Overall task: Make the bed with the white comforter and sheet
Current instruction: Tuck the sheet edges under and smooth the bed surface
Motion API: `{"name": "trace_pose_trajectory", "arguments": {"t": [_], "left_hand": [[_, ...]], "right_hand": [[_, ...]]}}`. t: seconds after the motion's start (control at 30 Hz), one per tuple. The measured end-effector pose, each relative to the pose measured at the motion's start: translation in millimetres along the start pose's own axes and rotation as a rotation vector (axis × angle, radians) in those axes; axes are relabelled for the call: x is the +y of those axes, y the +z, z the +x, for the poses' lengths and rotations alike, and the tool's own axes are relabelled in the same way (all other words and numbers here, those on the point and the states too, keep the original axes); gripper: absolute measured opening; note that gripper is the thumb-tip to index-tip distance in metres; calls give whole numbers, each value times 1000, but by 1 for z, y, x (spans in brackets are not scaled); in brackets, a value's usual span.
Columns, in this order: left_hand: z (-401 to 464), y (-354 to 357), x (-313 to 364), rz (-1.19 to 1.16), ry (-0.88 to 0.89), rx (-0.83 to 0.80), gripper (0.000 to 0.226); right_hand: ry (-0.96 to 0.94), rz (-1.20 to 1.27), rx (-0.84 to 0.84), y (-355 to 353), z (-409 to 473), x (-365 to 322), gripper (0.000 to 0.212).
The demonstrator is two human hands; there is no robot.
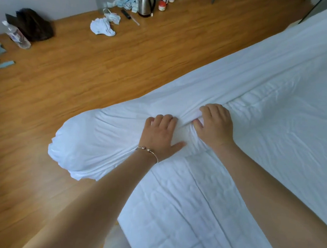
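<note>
A glossy orange-brown wood-plank floor (84,74) fills the left of our view, with a steel electric kettle (146,4), crumpled cloths (102,27) and a plastic bottle (17,35) along the far wall. On the right lies the bed (304,135), its quilted white mattress pad (190,214) stitched in squares. The smooth white sheet (220,85) runs in a long band from upper right to lower left, its bunched end (83,143) hanging over the bed's corner. Our left hand (161,137), a thin bracelet (148,151) at its wrist, presses flat with fingers spread on the sheet; our right hand (215,126) pinches a fold of it.
</note>
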State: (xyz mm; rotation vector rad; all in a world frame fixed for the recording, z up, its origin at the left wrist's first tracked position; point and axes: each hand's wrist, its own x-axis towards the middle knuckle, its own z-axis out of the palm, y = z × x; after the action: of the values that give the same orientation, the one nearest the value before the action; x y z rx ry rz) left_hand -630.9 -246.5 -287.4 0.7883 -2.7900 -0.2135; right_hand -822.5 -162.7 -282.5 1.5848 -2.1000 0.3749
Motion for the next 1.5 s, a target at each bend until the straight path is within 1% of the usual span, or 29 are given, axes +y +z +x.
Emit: {"name": "trace_pose_trajectory", "arguments": {"t": [0.1,0.17,0.2,0.27,0.33,0.37,0.4,0.47,0.5,0.53,0.57,0.6,0.63,0.67,0.7,0.73,0.8,0.87,0.93,1.0,1.07,1.13,1.2,1.27,1.3,1.33,1.4,1.43,1.5], "left_hand": [[16,8,33,37,-155,-32,81],[31,8,48,-14,-250,-38,84],[39,9,51,-33,-265,-27,84],[51,11,49,-52,-235,16,85],[55,17,39,-54,-170,89,87],[54,20,33,-47,-139,116,87],[51,23,30,-34,-121,137,87],[45,27,31,-17,-139,156,85],[44,28,35,-19,-161,154,84],[43,29,40,-31,-187,147,84],[42,29,46,-49,-223,139,83],[43,28,51,-74,-267,139,81],[46,25,55,-104,-316,145,76],[51,22,59,-144,-362,163,69],[58,20,62,-191,-393,186,62],[66,19,64,-230,-401,214,54],[79,19,69,-255,-354,229,42],[88,22,71,-240,-271,195,40],[93,27,68,-202,-182,175,38],[100,29,66,-131,-139,162,29],[114,19,67,-94,-189,93,22],[132,5,65,-219,-359,-108,4],[143,0,59,-544,-502,-281,24],[142,-7,56,-913,-507,-399,41],[141,-13,58,-989,-462,-453,45],[140,-18,62,-939,-371,-522,46],[130,-22,71,-658,-208,-610,45],[125,-23,75,-536,-152,-603,48],[115,-19,76,-337,-19,-526,48]], "right_hand": [[324,-6,-93,1,4,-11,39],[486,-18,-116,4,12,-16,40],[505,-28,-81,7,18,-15,36],[416,-64,-12,13,30,-8,27],[283,-101,-18,16,41,8,27],[266,-130,-19,14,46,22,29],[327,-141,14,7,51,40,28],[584,-117,85,-17,57,97,19],[704,-83,63,-34,60,125,18],[762,-54,-5,-48,61,145,23],[765,5,-63,-57,60,153,25],[802,115,-74,-62,56,147,22],[899,261,-71,-61,51,134,19],[1076,444,-95,-58,45,110,18],[1264,655,-159,-52,39,87,15],[1406,805,-236,-48,34,66,14],[1465,886,-317,-40,31,46,18],[1496,949,-280,-36,35,45,16],[1481,971,-258,-29,38,44,13],[1476,997,-253,-24,40,38,11],[1498,1091,-215,-22,42,35,13],[1558,1215,-213,-23,46,37,21],[1631,1392,-256,-23,52,38,35],[1682,1642,-263,-20,58,38,48],[1704,1723,-242,-19,60,37,49],[1735,1758,-221,-16,61,37,48],[1817,1780,-161,-14,57,37,44],[1834,1812,-96,-14,53,37,41],[1861,1876,64,-13,42,39,34]]}}
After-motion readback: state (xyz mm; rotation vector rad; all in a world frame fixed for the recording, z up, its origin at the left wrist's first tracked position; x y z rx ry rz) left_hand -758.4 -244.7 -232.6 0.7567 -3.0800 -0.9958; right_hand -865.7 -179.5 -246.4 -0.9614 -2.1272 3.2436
